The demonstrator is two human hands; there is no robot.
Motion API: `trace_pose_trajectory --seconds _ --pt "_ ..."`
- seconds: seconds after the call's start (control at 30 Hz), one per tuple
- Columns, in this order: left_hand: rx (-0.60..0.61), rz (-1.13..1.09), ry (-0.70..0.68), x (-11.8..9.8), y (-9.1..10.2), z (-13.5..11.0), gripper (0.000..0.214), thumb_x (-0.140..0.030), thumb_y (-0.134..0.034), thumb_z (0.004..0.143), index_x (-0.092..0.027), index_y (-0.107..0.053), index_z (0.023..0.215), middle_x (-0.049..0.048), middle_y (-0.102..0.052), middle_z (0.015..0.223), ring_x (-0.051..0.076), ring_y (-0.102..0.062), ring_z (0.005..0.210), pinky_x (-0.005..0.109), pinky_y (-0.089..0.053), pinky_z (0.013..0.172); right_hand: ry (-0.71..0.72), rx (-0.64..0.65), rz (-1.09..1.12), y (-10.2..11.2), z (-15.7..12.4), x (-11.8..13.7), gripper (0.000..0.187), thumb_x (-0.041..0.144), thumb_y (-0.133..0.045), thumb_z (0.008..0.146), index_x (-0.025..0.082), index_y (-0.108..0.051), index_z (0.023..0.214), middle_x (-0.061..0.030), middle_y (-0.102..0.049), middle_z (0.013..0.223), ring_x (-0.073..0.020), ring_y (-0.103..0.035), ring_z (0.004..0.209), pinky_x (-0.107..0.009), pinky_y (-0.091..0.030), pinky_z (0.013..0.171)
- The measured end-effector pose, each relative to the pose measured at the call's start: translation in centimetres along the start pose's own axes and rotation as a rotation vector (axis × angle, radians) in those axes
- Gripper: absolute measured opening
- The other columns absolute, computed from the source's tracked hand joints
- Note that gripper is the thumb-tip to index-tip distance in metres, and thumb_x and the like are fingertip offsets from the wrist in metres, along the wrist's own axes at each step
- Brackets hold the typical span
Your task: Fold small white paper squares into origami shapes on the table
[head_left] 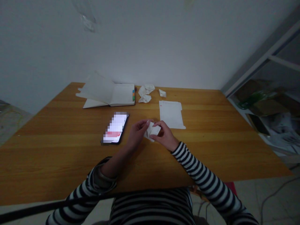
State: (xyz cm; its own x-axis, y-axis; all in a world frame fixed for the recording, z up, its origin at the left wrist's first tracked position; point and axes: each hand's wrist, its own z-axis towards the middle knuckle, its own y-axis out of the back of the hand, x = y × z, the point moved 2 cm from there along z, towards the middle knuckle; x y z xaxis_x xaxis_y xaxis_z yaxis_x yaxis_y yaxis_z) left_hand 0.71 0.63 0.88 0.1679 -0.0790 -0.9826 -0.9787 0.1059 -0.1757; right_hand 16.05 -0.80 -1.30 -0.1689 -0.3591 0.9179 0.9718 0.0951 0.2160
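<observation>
A small folded piece of white paper (pixel 154 129) is between my two hands, just above the wooden table. My left hand (pixel 138 132) pinches its left edge, and my right hand (pixel 166 135) grips its right side between thumb and fingers. Beyond my right hand lies a flat white sheet (pixel 172 115) with uneven edges. To the left of my left hand is a phone (pixel 116 127) with its screen lit and blurred out. How the paper is folded underneath is hidden by my fingers.
An open notebook (pixel 123 94) with coloured tabs lies at the back left, some pages lifted. Crumpled papers (pixel 144 98) and a small folded paper piece (pixel 162 93) sit near the wall. The wooden table (pixel 206 140) has a cluttered shelf (pixel 269 103) beyond its right side.
</observation>
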Motion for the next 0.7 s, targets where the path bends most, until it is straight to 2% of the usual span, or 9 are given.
trace_pose_trajectory --seconds 0.1,0.2,0.3,0.43,0.53,0.63,0.7 --pt "0.020 0.004 -0.004 -0.2 -0.5 -0.3 0.033 -0.043 -0.075 0.077 -0.016 -0.075 0.096 0.0066 -0.077 0.089 0.019 -0.067 0.074 0.027 -0.048 0.065 -0.050 -0.105 0.099 -0.3 -0.2 -0.8 0.054 0.019 -0.075 0.071 0.026 -0.043 0.113 -0.0023 -0.059 0.105 -0.0190 -0.060 0.096 -0.035 -0.052 0.085" --pt "-0.027 -0.008 -0.045 -0.2 -0.5 -0.3 0.033 -0.043 -0.075 0.077 -0.016 -0.074 0.097 0.0065 -0.077 0.090 0.020 -0.068 0.079 0.028 -0.049 0.070 -0.081 -0.057 0.092 -0.4 -0.3 -1.0 0.072 0.014 -0.075 0.068 0.026 -0.037 0.128 -0.0049 -0.059 0.111 -0.0199 -0.061 0.101 -0.036 -0.052 0.088" --pt "-0.027 -0.016 -0.064 -0.2 -0.4 -0.3 0.033 -0.043 -0.074 0.079 -0.016 -0.074 0.098 0.0076 -0.077 0.094 0.020 -0.069 0.082 0.030 -0.050 0.075 -0.126 -0.017 0.057 -0.4 -0.3 -1.0 0.076 0.013 -0.075 0.067 0.026 -0.040 0.133 -0.0057 -0.061 0.110 -0.0195 -0.062 0.095 -0.034 -0.054 0.082" --pt "0.074 0.015 -0.104 -0.9 -0.7 -0.6 0.027 -0.039 -0.073 0.081 -0.018 -0.076 0.097 0.0073 -0.078 0.097 0.021 -0.070 0.084 0.033 -0.052 0.080 -0.096 -0.104 0.087 -0.1 -0.2 -0.1 0.059 0.020 -0.075 0.072 0.024 -0.049 0.125 -0.0038 -0.065 0.102 -0.0183 -0.064 0.086 -0.031 -0.055 0.072" --pt "0.197 0.029 -0.188 -1.8 -1.0 -1.3 0.020 -0.037 -0.072 0.083 -0.020 -0.077 0.092 0.0072 -0.077 0.100 0.024 -0.070 0.096 0.039 -0.050 0.094 -0.033 -0.194 -0.010 0.5 -0.3 0.7 0.033 0.027 -0.074 0.076 0.023 -0.060 0.106 -0.0026 -0.067 0.092 -0.0177 -0.064 0.079 -0.029 -0.054 0.066" --pt "0.241 0.017 -0.301 -2.7 -1.1 -1.8 0.023 -0.040 -0.066 0.087 -0.021 -0.078 0.087 0.0083 -0.075 0.112 0.028 -0.064 0.114 0.044 -0.043 0.106 0.143 -0.260 -0.131 1.3 -0.9 1.3 0.005 0.022 -0.067 0.083 0.023 -0.063 0.085 -0.0031 -0.066 0.088 -0.0186 -0.064 0.080 -0.032 -0.054 0.070" --pt "0.190 0.024 -0.328 -3.0 -0.9 -1.8 0.025 -0.042 -0.063 0.089 -0.022 -0.077 0.094 0.0082 -0.070 0.123 0.028 -0.058 0.124 0.044 -0.039 0.110 0.277 -0.279 -0.176 1.6 -1.2 1.7 0.007 0.017 -0.062 0.085 0.024 -0.063 0.082 -0.0048 -0.067 0.094 -0.0210 -0.065 0.089 -0.038 -0.054 0.079"
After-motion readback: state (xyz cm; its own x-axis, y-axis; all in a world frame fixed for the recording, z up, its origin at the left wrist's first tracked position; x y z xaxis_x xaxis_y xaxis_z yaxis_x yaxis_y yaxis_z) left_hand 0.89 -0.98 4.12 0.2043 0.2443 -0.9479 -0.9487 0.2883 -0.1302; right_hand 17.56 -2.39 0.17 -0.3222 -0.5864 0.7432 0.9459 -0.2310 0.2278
